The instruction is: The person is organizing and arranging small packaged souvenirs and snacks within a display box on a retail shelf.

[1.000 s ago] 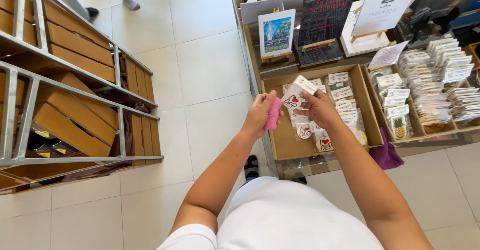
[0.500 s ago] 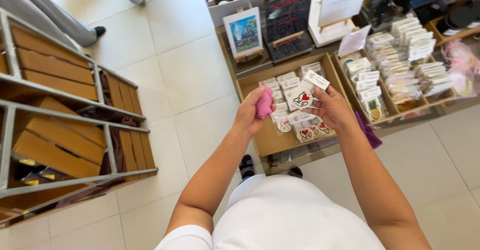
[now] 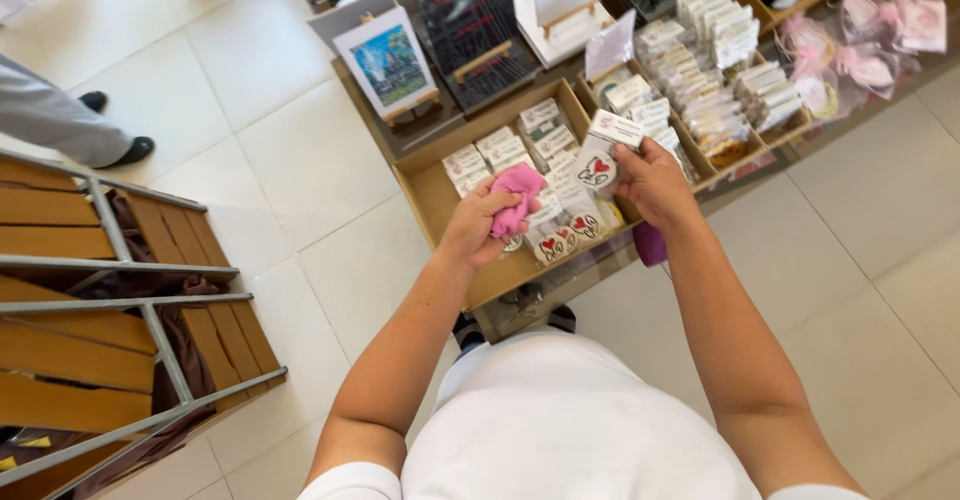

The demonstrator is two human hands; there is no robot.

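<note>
A pale tiled floor (image 3: pixel 250 150) spreads under everything, and on its left stands a slatted wooden rack with a grey metal frame (image 3: pixel 120 300). Along the top runs a low display table (image 3: pixel 560 280) crowded with goods, and on it sits a shallow brown cardboard tray (image 3: pixel 430 190) that holds rows of small clear-wrapped packets with red heart prints (image 3: pixel 565 230). Behind the tray a small framed colour picture (image 3: pixel 388 63) leans on a wooden easel, beside a dark lettered board (image 3: pixel 470 15). Over the tray, the left hand (image 3: pixel 478 228) is curled tight around a crumpled bright pink cloth (image 3: pixel 515 198), which bulges out between thumb and fingers. Just to its right, the right hand (image 3: pixel 652 182) pinches a small white boxed packet with a red heart design (image 3: pixel 600 155) between thumb and fingertips, raised above the packets in the tray.
</note>
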